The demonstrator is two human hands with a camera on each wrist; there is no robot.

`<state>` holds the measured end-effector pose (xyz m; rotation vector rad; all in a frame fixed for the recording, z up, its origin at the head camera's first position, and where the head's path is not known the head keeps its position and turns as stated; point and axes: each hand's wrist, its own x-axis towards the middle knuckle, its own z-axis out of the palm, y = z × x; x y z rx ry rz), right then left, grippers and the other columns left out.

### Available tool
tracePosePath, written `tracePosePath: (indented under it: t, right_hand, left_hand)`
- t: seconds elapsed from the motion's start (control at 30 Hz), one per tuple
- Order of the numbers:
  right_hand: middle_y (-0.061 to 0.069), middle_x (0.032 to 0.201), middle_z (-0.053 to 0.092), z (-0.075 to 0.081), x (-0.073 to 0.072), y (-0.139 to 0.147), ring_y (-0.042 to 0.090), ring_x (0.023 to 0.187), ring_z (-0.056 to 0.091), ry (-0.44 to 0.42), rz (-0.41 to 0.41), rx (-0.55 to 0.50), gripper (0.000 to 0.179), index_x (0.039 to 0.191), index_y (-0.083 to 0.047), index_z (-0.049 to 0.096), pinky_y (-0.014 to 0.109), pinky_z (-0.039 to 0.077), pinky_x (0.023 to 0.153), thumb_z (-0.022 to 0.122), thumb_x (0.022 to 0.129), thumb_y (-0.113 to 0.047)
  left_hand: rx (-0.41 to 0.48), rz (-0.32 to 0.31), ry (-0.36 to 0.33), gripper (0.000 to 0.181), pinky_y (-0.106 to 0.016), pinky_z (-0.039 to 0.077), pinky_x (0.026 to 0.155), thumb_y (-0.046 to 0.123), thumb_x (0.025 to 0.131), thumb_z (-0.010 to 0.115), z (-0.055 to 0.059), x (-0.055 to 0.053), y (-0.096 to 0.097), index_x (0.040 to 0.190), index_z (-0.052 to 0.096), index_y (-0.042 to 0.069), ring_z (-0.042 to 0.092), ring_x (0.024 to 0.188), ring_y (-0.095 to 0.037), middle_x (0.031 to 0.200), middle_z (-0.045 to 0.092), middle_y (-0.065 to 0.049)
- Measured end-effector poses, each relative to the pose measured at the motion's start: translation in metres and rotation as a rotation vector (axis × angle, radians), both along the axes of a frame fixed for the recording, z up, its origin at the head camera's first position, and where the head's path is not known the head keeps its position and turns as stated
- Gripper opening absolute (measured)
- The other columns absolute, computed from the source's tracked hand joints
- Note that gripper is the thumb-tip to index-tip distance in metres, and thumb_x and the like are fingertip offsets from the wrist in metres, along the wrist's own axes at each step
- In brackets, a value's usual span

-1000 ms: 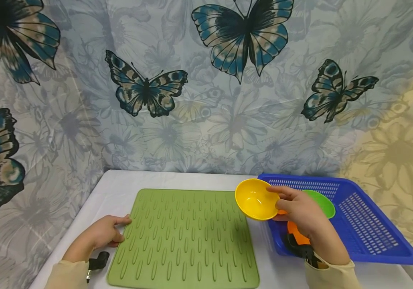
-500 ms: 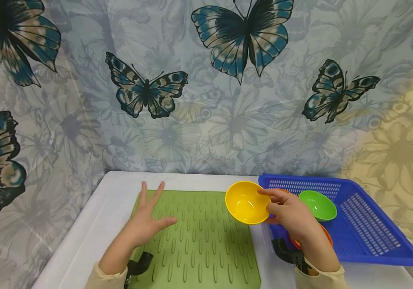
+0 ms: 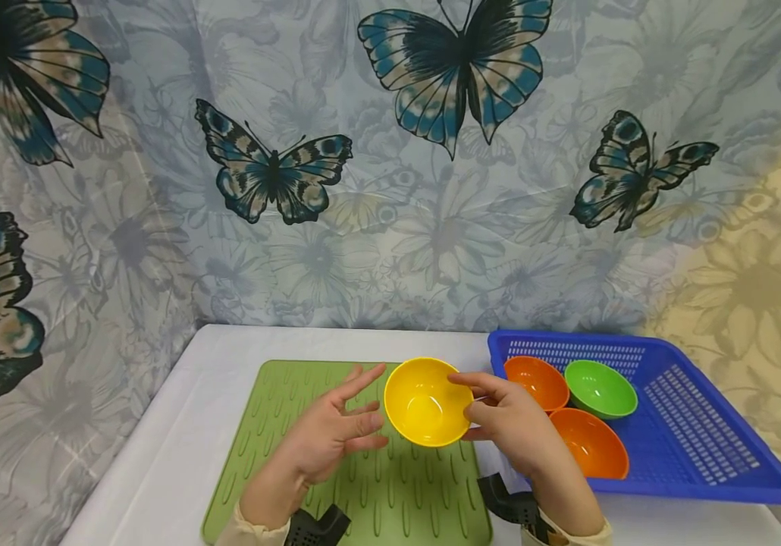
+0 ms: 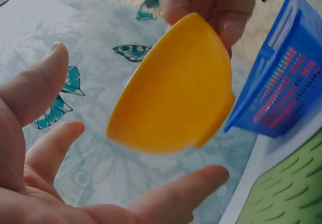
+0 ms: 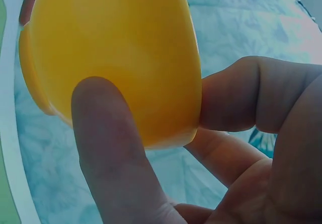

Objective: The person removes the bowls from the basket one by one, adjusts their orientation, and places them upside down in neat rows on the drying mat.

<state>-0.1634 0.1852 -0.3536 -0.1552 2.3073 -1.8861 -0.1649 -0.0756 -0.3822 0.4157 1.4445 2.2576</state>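
White table [image 3: 186, 413] | yellow bowl [image 3: 426, 403] pinched by right hand [image 3: 509, 418] | left hand [image 3: 321, 440] spread wide beside it | judged light, stiff, slick; best taken by rim

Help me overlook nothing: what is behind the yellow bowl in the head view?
Green mat shows below the yellow bowl, white tablecloth above it. The spot directly behind the bowl is covered and cannot be seen; the right hand holding it hides more.
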Motion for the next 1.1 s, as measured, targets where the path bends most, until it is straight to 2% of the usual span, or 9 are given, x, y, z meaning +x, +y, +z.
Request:
tracePosePath:
  t: [0.1,0.2,0.33,0.47,0.57,0.67,0.73,0.87,1.1]
  right_hand:
    - [0.021,0.108,0.056,-0.0025,0.0021,-0.0034,0.030,0.086,0.062,-0.009,-0.008,0.001,0.044,0.124,-0.004,0.059,0.042,0.054,0.067,0.053,0.082,0.005]
    - [0.020,0.108,0.056,-0.0037,0.0028,-0.0047,0.030,0.086,0.061,-0.001,-0.004,-0.001,0.044,0.124,-0.005,0.059,0.042,0.054,0.067,0.054,0.082,0.005]
    - [0.021,0.110,0.055,-0.0038,0.0035,-0.0053,0.031,0.088,0.060,0.021,0.036,-0.028,0.044,0.127,-0.003,0.057,0.042,0.054,0.068,0.054,0.083,0.004]
    - [0.023,0.116,0.054,-0.0037,0.0040,-0.0058,0.032,0.091,0.060,0.031,0.076,-0.065,0.044,0.128,-0.001,0.055,0.043,0.054,0.068,0.054,0.084,0.004]
    - [0.024,0.119,0.052,-0.0035,0.0037,-0.0066,0.033,0.093,0.060,0.035,0.093,-0.088,0.044,0.128,0.000,0.054,0.045,0.054,0.069,0.055,0.084,0.004]
    - [0.025,0.122,0.051,-0.0025,0.0032,-0.0080,0.034,0.094,0.060,0.044,0.108,-0.101,0.044,0.128,0.000,0.054,0.046,0.053,0.070,0.055,0.084,0.004]
    - [0.025,0.121,0.051,-0.0015,0.0030,-0.0091,0.034,0.094,0.059,0.054,0.115,-0.100,0.044,0.128,0.000,0.054,0.046,0.053,0.070,0.055,0.085,0.004]
    - [0.025,0.117,0.052,0.0008,0.0041,-0.0105,0.034,0.092,0.060,0.072,0.124,-0.089,0.042,0.128,-0.001,0.054,0.044,0.054,0.069,0.055,0.086,0.003]
    - [0.025,0.119,0.051,0.0043,0.0072,-0.0103,0.035,0.093,0.060,0.097,0.154,-0.092,0.042,0.130,-0.003,0.053,0.044,0.054,0.070,0.055,0.089,0.000]
  left_hand:
    - [0.072,-0.033,-0.050,0.067,-0.051,0.042,0.088,0.001,0.088,0.062,-0.0026,-0.0001,0.0027,0.147,0.033,0.015,0.047,0.118,-0.039,0.152,-0.019,-0.009]
    - [0.108,-0.052,-0.063,0.068,-0.055,0.040,0.088,0.001,0.088,0.061,-0.0053,-0.0011,0.0038,0.147,0.030,0.013,0.056,0.107,-0.038,0.151,-0.014,-0.010]
    - [0.127,-0.053,-0.072,0.065,-0.056,0.040,0.087,0.000,0.088,0.061,-0.0081,-0.0035,0.0047,0.146,0.034,0.013,0.056,0.106,-0.036,0.152,-0.006,-0.008]
    - [0.134,-0.025,-0.088,0.062,-0.054,0.044,0.084,0.001,0.088,0.062,-0.0091,-0.0049,0.0054,0.144,0.038,0.013,0.057,0.106,-0.036,0.152,0.012,-0.009]
    - [0.153,-0.027,-0.077,0.063,-0.053,0.046,0.083,0.002,0.089,0.061,-0.0091,-0.0056,0.0048,0.146,0.034,0.013,0.057,0.106,-0.035,0.147,0.025,-0.016]
    - [0.173,-0.057,-0.055,0.064,-0.054,0.045,0.083,0.002,0.092,0.058,-0.0088,-0.0061,0.0031,0.148,0.030,0.014,0.057,0.106,-0.035,0.143,0.032,-0.019]
    - [0.185,-0.080,-0.043,0.064,-0.055,0.044,0.083,0.002,0.093,0.055,-0.0081,-0.0064,0.0018,0.149,0.027,0.014,0.056,0.107,-0.036,0.143,0.034,-0.019]
    - [0.176,-0.103,-0.048,0.062,-0.056,0.044,0.083,0.000,0.092,0.055,-0.0067,-0.0061,0.0013,0.147,0.032,0.017,0.055,0.108,-0.038,0.140,0.035,-0.021]
    - [0.158,-0.106,-0.049,0.064,-0.054,0.046,0.081,-0.001,0.090,0.058,-0.0040,-0.0036,0.0051,0.146,0.035,0.020,0.052,0.110,-0.042,0.138,0.028,-0.024]
